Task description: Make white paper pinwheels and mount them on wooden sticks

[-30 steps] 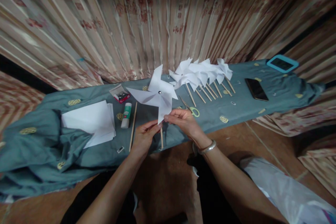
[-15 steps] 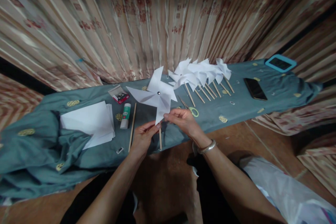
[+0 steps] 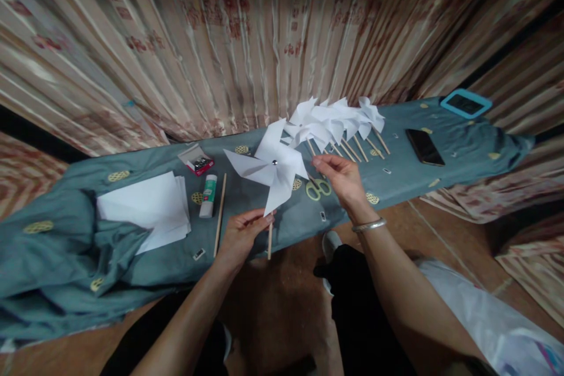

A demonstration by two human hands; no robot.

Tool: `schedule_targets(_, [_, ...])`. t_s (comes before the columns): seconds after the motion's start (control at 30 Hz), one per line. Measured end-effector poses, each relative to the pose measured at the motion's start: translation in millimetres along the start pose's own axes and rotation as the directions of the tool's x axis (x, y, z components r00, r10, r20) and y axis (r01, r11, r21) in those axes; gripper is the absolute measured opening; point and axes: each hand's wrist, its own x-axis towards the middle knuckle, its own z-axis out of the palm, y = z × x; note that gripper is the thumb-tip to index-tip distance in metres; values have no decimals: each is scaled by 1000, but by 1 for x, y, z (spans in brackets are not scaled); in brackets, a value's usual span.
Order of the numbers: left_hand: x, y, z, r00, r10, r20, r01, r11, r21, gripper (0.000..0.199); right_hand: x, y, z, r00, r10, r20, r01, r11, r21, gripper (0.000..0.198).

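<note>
While pinching the white pinwheel (image 3: 280,171) by its stick (image 3: 270,239) in the left hand (image 3: 242,235), at that hand's one o'clock, holds the right hand (image 3: 342,179) at the pinwheel's three o'clock with fingertips bunched; cannot tell whether pinching anything.

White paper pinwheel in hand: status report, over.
Left hand gripping white paper pinwheel by its pale wooden stick. Right hand beside it, grip unclear. Possibly in the way: pale-green-handled scissors near right hand.
</note>
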Motion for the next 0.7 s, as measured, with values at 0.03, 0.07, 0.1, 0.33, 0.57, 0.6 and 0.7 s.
schedule_targets(0.03, [-1, 1, 0, 1000, -10, 14, 10, 1000, 4, 36, 1, 0, -1, 1000, -4, 4, 4, 1000, -2, 25])
schedule_targets(0.07, [-2, 1, 1, 999, -22, 27, 21, 1000, 7, 36, 2, 1, -2, 1000, -6, 12, 6, 1000, -2, 27])
schedule_targets(0.1, [-3, 2, 1, 999, -33, 41, 33, 999, 9, 36, 3, 1, -2, 1000, -5, 24, 5, 1000, -1, 28])
schedule_targets(0.33, [-7, 6, 1, 996, -63, 66, 62, 998, 16, 37, 2, -1, -2, 997, 39, 67, -40, 999, 8, 28])
schedule_targets(0.57, [-7, 5, -1, 996, -67, 60, 67, 998, 3, 35, -1, -4, 2, 991, 107, 83, -111, 993, 41, 27])
schedule_targets(0.6, [-7, 5, -1, 996, -66, 60, 66, 998, 5, 35, -1, -4, 2, 990, 117, 85, -121, 992, 42, 28])
schedule_targets(0.7, [-6, 6, -1, 997, -54, 56, 54, 999, 1, 34, -1, -5, 3, 987, 132, 89, -136, 990, 44, 27])
